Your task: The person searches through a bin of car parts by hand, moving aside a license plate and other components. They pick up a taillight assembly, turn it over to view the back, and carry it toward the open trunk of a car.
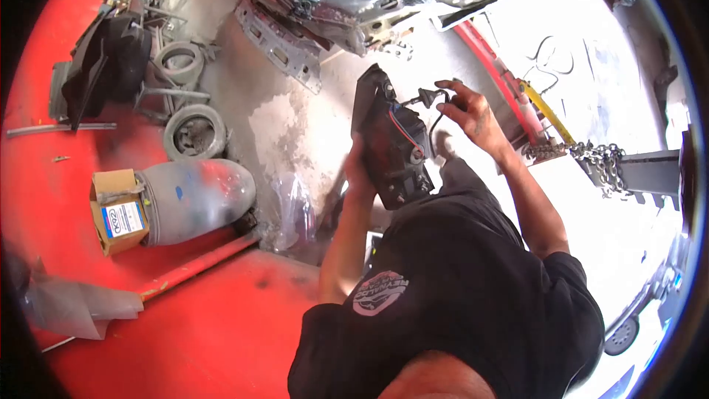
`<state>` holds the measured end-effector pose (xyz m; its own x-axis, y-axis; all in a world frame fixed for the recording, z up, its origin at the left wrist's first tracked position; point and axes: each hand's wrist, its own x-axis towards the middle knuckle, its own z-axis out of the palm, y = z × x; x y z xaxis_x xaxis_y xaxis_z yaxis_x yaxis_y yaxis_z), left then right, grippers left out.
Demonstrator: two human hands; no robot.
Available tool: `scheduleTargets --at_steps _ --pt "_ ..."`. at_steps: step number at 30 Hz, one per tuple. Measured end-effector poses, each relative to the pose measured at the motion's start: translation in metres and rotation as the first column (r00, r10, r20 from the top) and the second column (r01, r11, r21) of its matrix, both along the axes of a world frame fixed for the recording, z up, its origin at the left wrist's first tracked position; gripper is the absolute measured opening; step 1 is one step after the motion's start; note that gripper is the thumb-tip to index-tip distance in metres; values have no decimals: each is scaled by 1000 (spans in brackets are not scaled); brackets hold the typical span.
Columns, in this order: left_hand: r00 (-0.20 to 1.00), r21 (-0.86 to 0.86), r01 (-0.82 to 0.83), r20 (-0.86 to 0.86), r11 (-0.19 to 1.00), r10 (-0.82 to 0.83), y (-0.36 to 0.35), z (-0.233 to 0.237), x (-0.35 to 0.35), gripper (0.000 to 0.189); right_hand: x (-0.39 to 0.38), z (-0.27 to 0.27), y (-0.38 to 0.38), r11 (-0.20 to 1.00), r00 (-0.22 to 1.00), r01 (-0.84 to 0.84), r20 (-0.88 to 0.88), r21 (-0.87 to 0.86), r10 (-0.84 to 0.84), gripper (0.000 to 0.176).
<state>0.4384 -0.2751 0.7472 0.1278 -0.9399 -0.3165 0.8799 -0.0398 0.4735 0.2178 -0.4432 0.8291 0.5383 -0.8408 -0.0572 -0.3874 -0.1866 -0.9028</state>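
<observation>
A black car light (391, 140), its back side towards me, is held up in front of my body. Its far edge tilts to the left, and red and blue wires run along the back. My left hand (360, 170) grips the light by its left edge, the fingers partly hidden behind it. A black rubber grommet (427, 97) sits on the wiring beyond the light's right side. My right hand (469, 112) is closed in a pinch at the black cable (437, 120) beside this grommet, thumb and forefinger close to it.
Damaged metal car body parts (332, 0) lie ahead. Left are wheel-like rings (194, 131), a grey rounded tank (199, 199) and a cardboard box (118, 214). To the right are a red beam (502, 77), a yellow bar (546, 112) and a chain (602, 166).
</observation>
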Motion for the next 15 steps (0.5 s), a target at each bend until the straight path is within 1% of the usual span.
scheduleTargets --at_steps 1,2,3,4,5,6,7,8,9,10,11,12,14,15 --pt "999 16 -25 22 1000 24 -3 7 -1 76 0 5 3 999 999 -13 -30 -53 11 54" --pt "997 18 -51 51 999 50 -9 15 0 73 0 2 5 989 1000 -10 27 -149 14 61" --pt "990 3 -106 95 994 105 -13 20 -1 70 -1 2 10 979 1000 11 12 -203 -9 63" --pt "977 -25 -160 136 987 162 -16 26 -3 66 0 14 16 983 999 10 38 -181 -3 61" --pt "972 -42 -184 139 982 188 -21 41 -5 63 -3 22 19 965 999 -31 -24 -259 26 59" --pt "967 -58 -206 138 977 212 -26 57 -8 60 -5 34 23 968 997 -72 -43 -242 63 57" --pt "973 -80 -195 109 978 203 -30 64 -8 59 -9 36 26 943 993 -116 -25 -310 114 57" --pt "978 -95 -185 78 978 193 -34 71 -8 59 -14 43 25 934 981 -193 -54 -299 186 58" --pt "977 -144 -179 92 973 193 -39 81 -11 59 -16 48 24 930 971 -237 -88 -282 221 62" --pt "973 -140 -164 140 976 184 -44 93 -14 58 -17 50 23 918 964 -263 -109 -297 241 69" --pt "966 -131 -154 188 979 177 -51 100 -16 58 -19 56 19 927 957 -289 -101 -240 272 72" --pt "962 -172 -152 201 973 186 -59 101 -17 58 -21 63 16 931 948 -318 -93 -177 306 75" --pt "883 -186 -201 390 962 260 -76 98 -25 55 -26 69 9 942 951 -309 -47 -132 306 81" --pt "892 -203 -225 351 953 285 -85 103 -33 57 -30 61 2 944 954 -298 -16 -145 299 84"
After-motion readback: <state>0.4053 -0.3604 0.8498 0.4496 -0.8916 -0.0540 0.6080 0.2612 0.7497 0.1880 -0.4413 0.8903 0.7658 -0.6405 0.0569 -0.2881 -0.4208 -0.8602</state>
